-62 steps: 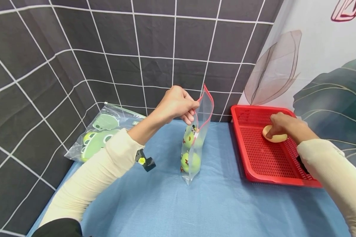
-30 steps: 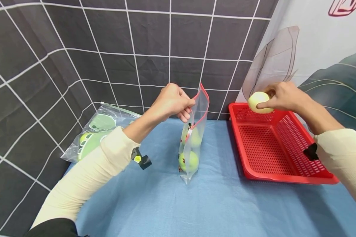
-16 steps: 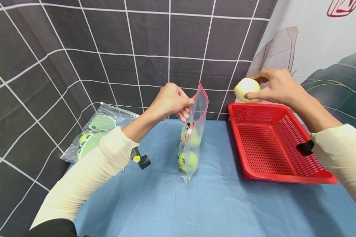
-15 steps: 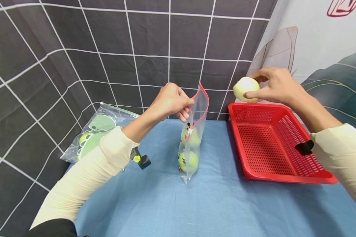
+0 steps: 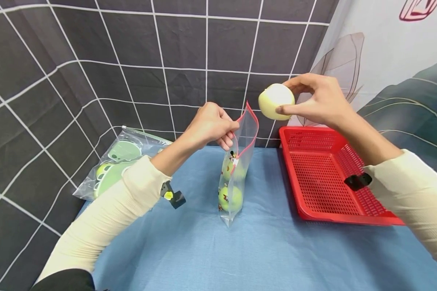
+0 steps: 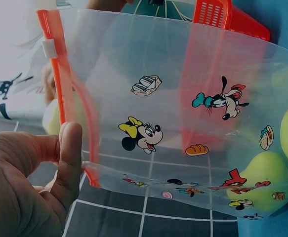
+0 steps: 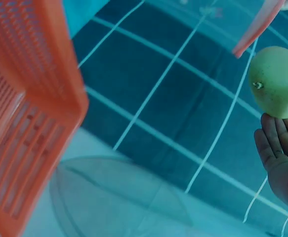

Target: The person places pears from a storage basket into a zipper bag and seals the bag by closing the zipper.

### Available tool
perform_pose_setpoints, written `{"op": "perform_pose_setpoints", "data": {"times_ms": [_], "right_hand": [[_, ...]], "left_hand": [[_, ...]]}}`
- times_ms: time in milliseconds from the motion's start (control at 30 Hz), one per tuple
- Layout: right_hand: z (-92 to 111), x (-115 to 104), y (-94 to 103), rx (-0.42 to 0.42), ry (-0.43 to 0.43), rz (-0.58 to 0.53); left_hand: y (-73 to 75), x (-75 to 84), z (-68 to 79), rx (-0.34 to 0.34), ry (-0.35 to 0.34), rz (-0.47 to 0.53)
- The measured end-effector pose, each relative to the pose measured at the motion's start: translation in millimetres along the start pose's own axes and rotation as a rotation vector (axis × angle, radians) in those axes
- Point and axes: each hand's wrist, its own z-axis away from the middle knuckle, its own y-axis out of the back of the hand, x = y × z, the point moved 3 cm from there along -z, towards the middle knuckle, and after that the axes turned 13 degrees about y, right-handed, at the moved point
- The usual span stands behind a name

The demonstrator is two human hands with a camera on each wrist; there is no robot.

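My left hand [image 5: 213,125] pinches the red-edged mouth of a clear slider zip bag [image 5: 248,131] between thumb and fingers. The bag stands upright on the cloth with its mouth apart, cartoon prints on its side and round yellow-green fruits [image 5: 233,198] at the bottom. In the left wrist view, the white slider [image 6: 49,49] sits on the red zip track. To the right of the bag's mouth and slightly above it, my right hand [image 5: 318,99] grips a pale yellow-green round fruit [image 5: 275,102]. A short stem stub shows on this fruit in the right wrist view.
A red perforated plastic basket [image 5: 302,194] stands on the right of the blue cloth [image 5: 218,258], below my right forearm. Behind my left forearm lies a second clear zip bag [image 5: 145,137] holding green frog-shaped items [image 5: 125,150]. A dark tiled-pattern curtain [image 5: 182,48] closes off the back.
My right hand has picked the pale fruit out of the red basket, lifted it and carried it left toward the bag's mouth. My left hand stays at the bag's edge.
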Motion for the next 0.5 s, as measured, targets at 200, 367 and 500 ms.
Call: {"op": "perform_pose_setpoints", "data": {"times_ms": [200,367,500], "right_hand": [[-7,-24,-11.4,0.059,0.081,-0.076],[-11,-38,-21.9,0.033,0.140,-0.075],[-12,-45,-28.7,-0.022,0.204,-0.040]], "left_hand": [[0.3,0.3,0.4,0.001,-0.006,-0.001],[-1.1,0.2,-0.1,-0.012,-0.017,-0.008],[0.1,-0.5,0.8,-0.012,-0.016,-0.014]]}}
